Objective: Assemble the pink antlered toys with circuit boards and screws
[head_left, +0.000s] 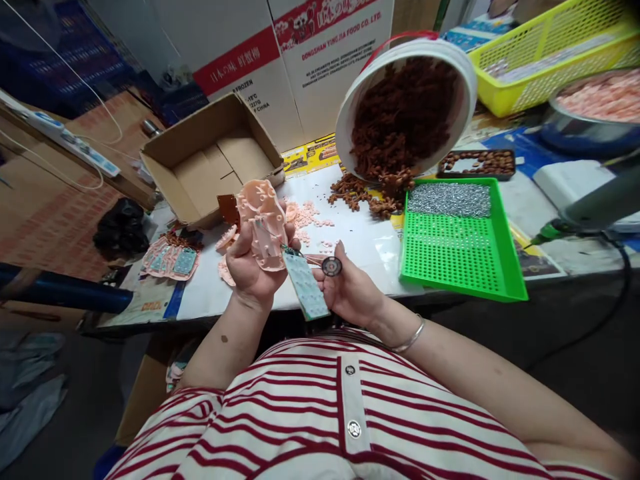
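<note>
My left hand (257, 277) is closed around a pink plastic shell (267, 230), its hollow, pegged inner side facing up. Between thumb and fingers, my right hand (350, 290) grips a small round speaker (331, 267). Thin wires run from the speaker toward the shell. A pale green circuit board (306, 287) hangs tilted between the two hands, its upper end close to the shell and its edge beside my right fingers. Behind my hands, small pink plastic pieces (303, 217) lie scattered on the white work surface (200, 287).
A green perforated tray (450, 253) with many screws (450, 200) sits right. Behind it, a tipped white bucket (465, 87) spills brown parts (405, 120). An open cardboard box (200, 167) stands back left, near assembled pink shells (170, 259). An electric screwdriver (565, 223) hangs far right.
</note>
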Tool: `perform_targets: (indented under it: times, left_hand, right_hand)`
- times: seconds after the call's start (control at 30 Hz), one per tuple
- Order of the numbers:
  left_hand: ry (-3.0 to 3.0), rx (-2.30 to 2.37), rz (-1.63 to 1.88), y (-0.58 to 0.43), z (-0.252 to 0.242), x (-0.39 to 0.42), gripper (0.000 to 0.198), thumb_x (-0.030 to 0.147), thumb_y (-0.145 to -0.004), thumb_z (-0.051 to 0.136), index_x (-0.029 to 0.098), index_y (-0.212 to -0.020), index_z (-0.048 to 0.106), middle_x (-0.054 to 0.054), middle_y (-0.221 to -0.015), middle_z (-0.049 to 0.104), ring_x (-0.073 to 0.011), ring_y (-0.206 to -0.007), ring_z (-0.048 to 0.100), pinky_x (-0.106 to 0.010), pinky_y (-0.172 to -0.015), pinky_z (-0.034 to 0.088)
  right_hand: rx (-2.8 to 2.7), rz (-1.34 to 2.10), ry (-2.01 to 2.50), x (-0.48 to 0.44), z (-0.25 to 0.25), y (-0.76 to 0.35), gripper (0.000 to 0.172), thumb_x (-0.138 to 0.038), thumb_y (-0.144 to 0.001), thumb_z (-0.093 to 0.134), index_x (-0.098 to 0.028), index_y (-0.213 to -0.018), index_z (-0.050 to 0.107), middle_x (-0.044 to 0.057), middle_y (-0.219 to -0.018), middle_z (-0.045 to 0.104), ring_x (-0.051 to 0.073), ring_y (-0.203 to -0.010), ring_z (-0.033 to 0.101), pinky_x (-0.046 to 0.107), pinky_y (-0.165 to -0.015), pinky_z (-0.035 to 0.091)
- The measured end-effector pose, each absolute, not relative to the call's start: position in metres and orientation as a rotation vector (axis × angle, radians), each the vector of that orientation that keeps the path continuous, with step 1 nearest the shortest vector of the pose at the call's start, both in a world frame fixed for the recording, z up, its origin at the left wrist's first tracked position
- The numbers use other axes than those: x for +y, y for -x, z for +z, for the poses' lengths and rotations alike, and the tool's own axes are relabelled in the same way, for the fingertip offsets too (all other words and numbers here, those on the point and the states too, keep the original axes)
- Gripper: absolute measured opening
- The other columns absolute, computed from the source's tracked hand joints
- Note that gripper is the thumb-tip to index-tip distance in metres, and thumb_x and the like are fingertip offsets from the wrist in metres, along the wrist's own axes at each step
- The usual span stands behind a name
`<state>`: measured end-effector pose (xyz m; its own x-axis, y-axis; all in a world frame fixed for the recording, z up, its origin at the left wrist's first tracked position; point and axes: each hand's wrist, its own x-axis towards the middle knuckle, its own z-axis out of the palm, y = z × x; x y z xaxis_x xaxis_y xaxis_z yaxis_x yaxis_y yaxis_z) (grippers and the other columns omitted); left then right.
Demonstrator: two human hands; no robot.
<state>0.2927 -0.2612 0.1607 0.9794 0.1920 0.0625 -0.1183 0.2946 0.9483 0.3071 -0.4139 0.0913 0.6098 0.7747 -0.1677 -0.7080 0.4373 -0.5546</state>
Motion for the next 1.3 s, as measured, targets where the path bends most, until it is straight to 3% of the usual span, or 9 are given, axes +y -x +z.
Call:
perform_targets:
  times: [0.1, 0.2, 0.37, 0.53, 0.73, 0.87, 1.0, 1.13, 1.3]
  left_hand:
    - [-1.294, 0.073, 0.218, -0.294, 0.157, -0.259, 0.048, 0.068, -0.087, 0.055, 0.03, -0.111, 0.071, -0.008, -0.126, 0.071, -0.0282, -0.112, 0.068, -0.042, -0.087, 0.058]
    - [-1.323, 0.076, 0.235, -0.295, 0.154, -0.256, 0.049, 0.07, -0.086, 0.054, 0.03, -0.108, 0.072, -0.009, -0.123, 0.071, -0.0285, -0.114, 0.068, -0.043, -0.087, 0.058]
    - [-1.299, 0.105, 0.246, -0.296, 0.151, -0.251, 0.049, 0.07, -0.085, 0.055, 0.028, -0.104, 0.072, -0.009, -0.122, 0.072, -0.0285, -0.111, 0.069, -0.044, -0.088, 0.059]
    - [-1.207, 0.143, 0.216, -0.292, 0.144, -0.248, 0.038, 0.056, -0.082, 0.062, 0.023, -0.097, 0.073, -0.01, -0.111, 0.076, -0.0316, -0.11, 0.071, -0.05, -0.095, 0.058]
    - [-1.135, 0.117, 0.086, -0.28, 0.134, -0.26, 0.038, 0.041, -0.073, 0.075, 0.021, -0.105, 0.075, -0.012, -0.111, 0.078, -0.0373, -0.115, 0.071, -0.054, -0.1, 0.057]
    - [-1.091, 0.038, -0.123, -0.272, 0.127, -0.275, 0.05, 0.036, -0.068, 0.086, 0.021, -0.115, 0.073, -0.01, -0.11, 0.077, -0.0309, -0.103, 0.074, -0.043, -0.094, 0.058]
    - [-1.045, 0.014, -0.23, -0.267, 0.122, -0.286, 0.054, 0.036, -0.074, 0.085, 0.02, -0.123, 0.069, -0.007, -0.107, 0.076, -0.0194, -0.088, 0.072, -0.029, -0.083, 0.055]
    - [-1.021, 0.018, -0.279, -0.267, 0.118, -0.289, 0.043, 0.038, -0.076, 0.086, 0.017, -0.111, 0.072, -0.005, -0.095, 0.074, -0.0143, -0.08, 0.068, -0.023, -0.075, 0.052]
    - [-1.004, 0.032, -0.306, -0.268, 0.113, -0.288, 0.043, 0.043, -0.076, 0.086, 0.016, -0.107, 0.072, -0.003, -0.087, 0.073, -0.0134, -0.076, 0.067, -0.023, -0.073, 0.052]
  right_hand:
    - [-0.11, 0.872, 0.614, -0.419, 0.094, -0.307, 0.066, -0.082, -0.088, 0.046, -0.021, -0.107, 0.064, 0.003, -0.077, 0.072, 0.014, -0.064, 0.068, 0.027, -0.065, 0.058]
    - [-0.158, 0.843, 0.623, -0.428, 0.093, -0.306, 0.059, -0.075, -0.082, 0.064, -0.021, -0.107, 0.066, 0.004, -0.084, 0.075, 0.015, -0.07, 0.071, 0.028, -0.07, 0.059]
    - [-0.25, 0.738, 0.675, -0.442, 0.094, -0.303, 0.053, -0.03, -0.065, 0.093, -0.025, -0.111, 0.069, 0.001, -0.095, 0.079, 0.014, -0.078, 0.074, 0.029, -0.078, 0.06]
    - [-0.291, 0.527, 0.799, -0.451, 0.107, -0.303, 0.045, -0.038, -0.066, 0.094, -0.026, -0.103, 0.072, -0.002, -0.081, 0.077, 0.014, -0.07, 0.073, 0.032, -0.074, 0.062]
    - [-0.554, 0.259, 1.152, -0.466, 0.127, -0.305, 0.034, -0.031, -0.078, 0.084, -0.027, -0.11, 0.074, 0.0, -0.092, 0.074, 0.015, -0.08, 0.069, 0.033, -0.08, 0.059]
    - [-0.758, 0.026, 1.575, -0.465, 0.138, -0.307, 0.029, -0.02, -0.086, 0.069, -0.023, -0.115, 0.072, 0.003, -0.091, 0.073, 0.015, -0.075, 0.065, 0.03, -0.072, 0.054]
    - [-0.805, -0.136, 1.838, -0.457, 0.132, -0.309, 0.034, -0.013, -0.085, 0.062, -0.02, -0.119, 0.066, 0.003, -0.086, 0.071, 0.015, -0.07, 0.061, 0.03, -0.069, 0.049]
    - [-0.706, -0.127, 1.871, -0.453, 0.119, -0.311, 0.026, -0.022, -0.09, 0.064, -0.018, -0.115, 0.059, 0.001, -0.081, 0.068, 0.014, -0.065, 0.059, 0.028, -0.063, 0.046]
    - [-0.866, -0.369, 1.903, -0.456, 0.115, -0.315, 0.013, -0.02, -0.095, 0.06, -0.02, -0.105, 0.068, 0.002, -0.082, 0.065, 0.014, -0.068, 0.057, 0.027, -0.064, 0.045]
